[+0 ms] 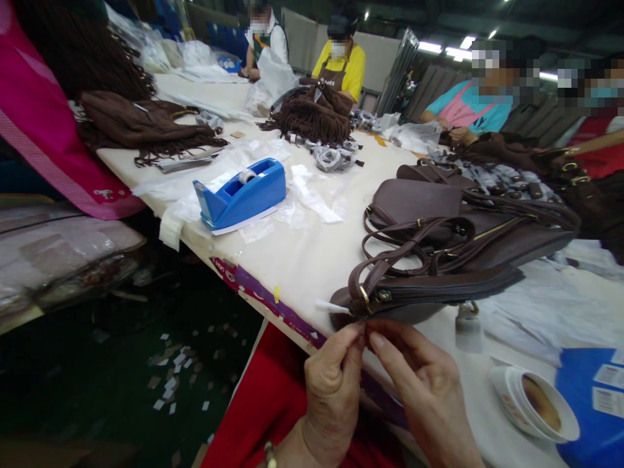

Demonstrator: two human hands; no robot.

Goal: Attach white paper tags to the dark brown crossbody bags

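My left hand [334, 383] and my right hand [424, 380] meet at the table's front edge, thumbs and fingertips pinched together. Whatever lies between the fingertips is too small and hidden to make out. Just beyond them rests a dark brown handbag [439, 286] with a zip, gold-coloured fittings and looped brown straps [390, 260]. The fingertips are close against its near end; whether they touch it I cannot tell. A white tag [334, 306] sticks out from that end. A wrapped fitting [468, 325] hangs at the bag's near side.
A blue tape dispenser [244, 195] stands on the white table [273, 266] to the left. At right are a white tub [533, 403] and a blue sheet [585, 383] with labels. Fringed brown bags [316, 114] lie farther back. Several co-workers sit around the table.
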